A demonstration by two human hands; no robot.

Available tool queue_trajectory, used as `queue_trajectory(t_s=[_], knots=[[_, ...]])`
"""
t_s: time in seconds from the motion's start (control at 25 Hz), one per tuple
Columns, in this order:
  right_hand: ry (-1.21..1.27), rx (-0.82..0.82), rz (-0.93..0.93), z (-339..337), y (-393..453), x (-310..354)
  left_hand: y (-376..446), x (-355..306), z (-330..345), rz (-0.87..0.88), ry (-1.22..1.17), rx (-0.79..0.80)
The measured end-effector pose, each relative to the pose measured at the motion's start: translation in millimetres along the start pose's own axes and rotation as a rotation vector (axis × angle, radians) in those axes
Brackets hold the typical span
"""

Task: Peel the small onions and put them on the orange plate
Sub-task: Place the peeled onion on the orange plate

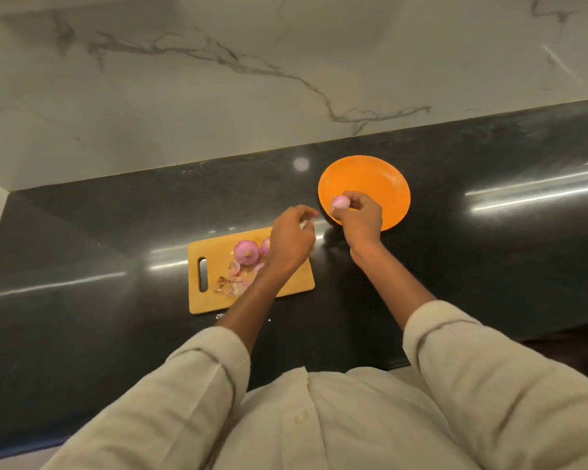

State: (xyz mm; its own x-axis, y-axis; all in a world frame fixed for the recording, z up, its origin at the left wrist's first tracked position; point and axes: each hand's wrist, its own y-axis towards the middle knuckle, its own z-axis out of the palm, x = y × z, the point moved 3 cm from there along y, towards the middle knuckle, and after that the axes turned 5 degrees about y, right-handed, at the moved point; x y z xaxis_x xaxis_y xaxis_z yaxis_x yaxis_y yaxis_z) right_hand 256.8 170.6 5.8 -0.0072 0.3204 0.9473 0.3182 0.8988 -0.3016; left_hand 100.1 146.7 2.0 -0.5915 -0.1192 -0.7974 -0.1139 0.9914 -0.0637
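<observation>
My right hand [360, 218] pinches a small peeled pink onion [340, 201] over the left part of the orange plate [381, 178]. My left hand [291, 237] hovers over the right end of the wooden cutting board [211, 296], fingers loosely curled with nothing seen in them. On the board lie an unpeeled purple onion [246, 252] and a second onion [265, 245], half hidden behind my left hand. A heap of loose onion skins [235, 281] lies in front of them.
The board and plate sit on a black polished counter [99, 239]. A marble wall [218, 79] rises behind it. The counter's near edge runs along my body.
</observation>
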Motion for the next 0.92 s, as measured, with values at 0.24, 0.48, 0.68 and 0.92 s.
queue_trajectory(t_s=[0.24, 0.48, 0.68, 0.92], knots=[[-0.515, -0.027, -0.23, -32, 71, -2, 30, -11, 44, 0.154, 0.686, 0.301], [-0.794, 0.077, -0.294, -39, 91, -15, 24, -7, 43, 0.181, 0.541, 0.199], [-0.79, 0.09, -0.26, -36, 87, -20, -14, 8, 2, 0.116, 0.128, -0.105], [-0.576, -0.094, -0.488, -19, 30, -6, -74, 48, -79, -0.04, -0.183, -0.527]])
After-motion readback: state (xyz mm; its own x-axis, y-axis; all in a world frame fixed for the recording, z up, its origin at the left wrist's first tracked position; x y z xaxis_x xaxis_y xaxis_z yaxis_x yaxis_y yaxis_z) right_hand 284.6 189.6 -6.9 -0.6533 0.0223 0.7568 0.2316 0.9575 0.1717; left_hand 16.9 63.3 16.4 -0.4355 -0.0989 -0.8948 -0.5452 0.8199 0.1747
